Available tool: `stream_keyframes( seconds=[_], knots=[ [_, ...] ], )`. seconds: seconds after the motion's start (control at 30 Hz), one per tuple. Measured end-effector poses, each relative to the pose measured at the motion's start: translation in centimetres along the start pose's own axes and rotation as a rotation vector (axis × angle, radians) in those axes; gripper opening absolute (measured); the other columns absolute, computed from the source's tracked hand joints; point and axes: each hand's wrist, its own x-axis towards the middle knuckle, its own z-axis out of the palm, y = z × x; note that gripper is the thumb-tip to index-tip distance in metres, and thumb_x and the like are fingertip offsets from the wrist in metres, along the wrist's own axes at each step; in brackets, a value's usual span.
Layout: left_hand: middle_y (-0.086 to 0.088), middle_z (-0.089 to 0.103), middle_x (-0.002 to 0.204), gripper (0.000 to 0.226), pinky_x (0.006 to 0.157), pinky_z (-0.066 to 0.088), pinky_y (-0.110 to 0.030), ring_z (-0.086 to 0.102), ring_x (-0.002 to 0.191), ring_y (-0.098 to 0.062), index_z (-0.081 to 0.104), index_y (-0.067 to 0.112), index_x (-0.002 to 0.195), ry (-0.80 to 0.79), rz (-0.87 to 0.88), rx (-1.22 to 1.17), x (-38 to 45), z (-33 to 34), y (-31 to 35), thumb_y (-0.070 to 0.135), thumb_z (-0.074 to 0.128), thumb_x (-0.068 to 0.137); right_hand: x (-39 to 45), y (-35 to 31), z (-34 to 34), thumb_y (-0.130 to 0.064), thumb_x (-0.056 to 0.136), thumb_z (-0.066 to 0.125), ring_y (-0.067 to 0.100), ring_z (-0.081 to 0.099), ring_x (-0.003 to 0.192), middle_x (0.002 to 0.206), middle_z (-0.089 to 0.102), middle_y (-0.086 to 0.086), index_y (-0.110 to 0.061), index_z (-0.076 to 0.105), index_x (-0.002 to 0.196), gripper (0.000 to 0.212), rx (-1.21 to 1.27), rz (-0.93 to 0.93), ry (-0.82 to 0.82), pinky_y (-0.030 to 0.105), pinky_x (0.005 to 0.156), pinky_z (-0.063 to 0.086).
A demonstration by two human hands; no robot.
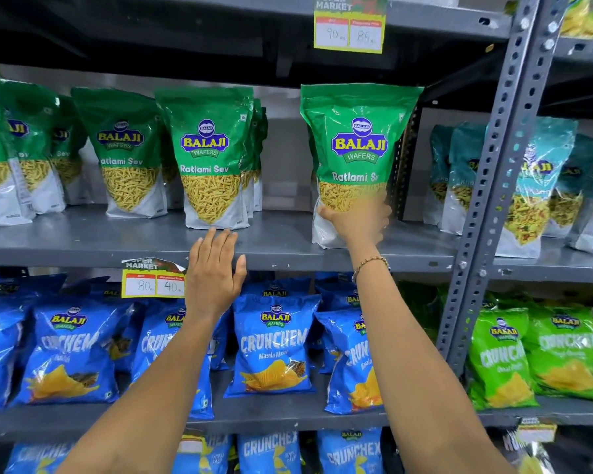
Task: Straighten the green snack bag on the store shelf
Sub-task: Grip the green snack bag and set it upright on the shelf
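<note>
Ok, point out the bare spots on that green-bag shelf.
One bare gap on the grey shelf, between the centre green bag and the bag the right hand grips. A bare front strip lies ahead of the open left hand. Left of centre, bags crowd.

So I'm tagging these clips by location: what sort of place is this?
A supermarket snack aisle, most likely. Grey metal shelves hold rows of Balaji Ratlami Sev bags and blue Crunchem bags, and price tags printed "Super Market" hang on the shelf edges.
</note>
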Motion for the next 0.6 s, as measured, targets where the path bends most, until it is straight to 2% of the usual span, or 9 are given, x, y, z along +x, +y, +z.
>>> stream_keyframes(
  seconds=[0.23, 0.4, 0.53, 0.6],
  knots=[
    [-0.018, 0.057, 0.132, 0.054, 0.112, 0.023, -0.044, 0.042, 0.132, -0.035, 0.054, 0.000, 0.131, -0.112, -0.027, -0.001, -0.1, -0.7, 0.0, 0.037, 0.030, 0.099, -1.1, -0.1, -0.7, -0.048, 0.063, 0.083, 0.036, 0.028, 0.135, 0.144, 0.024, 0.018, -0.014, 0.002, 0.150, 0.124, -0.016, -0.005, 0.014, 0.051, 0.108, 0.030],
    [-0.017, 0.059, 0.130, 0.053, 0.108, 0.032, -0.047, 0.046, 0.129, -0.035, 0.057, 0.001, 0.125, -0.162, -0.060, -0.043, 0.4, -1.6, 0.5, 0.037, 0.027, 0.101, -1.7, -0.1, -0.6, -0.054, 0.062, 0.081, 0.037, 0.028, 0.134, 0.144, 0.024, 0.018, -0.016, 0.001, 0.151, 0.125, -0.019, -0.012, 0.038, 0.050, 0.108, 0.029],
    [-0.016, 0.054, 0.138, 0.054, 0.112, 0.028, -0.044, 0.041, 0.135, -0.033, 0.054, 0.001, 0.132, -0.129, -0.078, -0.076, 1.2, -3.5, -0.5, 0.037, 0.028, 0.100, -2.1, 0.1, -0.1, -0.057, 0.060, 0.080, 0.040, 0.025, 0.136, 0.146, 0.022, 0.020, -0.015, 0.000, 0.151, 0.128, 0.005, -0.027, 0.059, 0.053, 0.110, 0.026],
    [-0.014, 0.052, 0.140, 0.053, 0.113, 0.025, -0.043, 0.038, 0.137, -0.032, 0.053, 0.002, 0.134, -0.099, -0.090, -0.076, 1.8, -4.9, -2.7, 0.035, 0.028, 0.100, -2.9, 0.1, 0.4, -0.056, 0.063, 0.078, 0.039, 0.022, 0.139, 0.149, 0.021, 0.021, -0.010, 0.003, 0.151, 0.125, -0.004, -0.071, 0.125, 0.054, 0.112, 0.025]
  ],
)
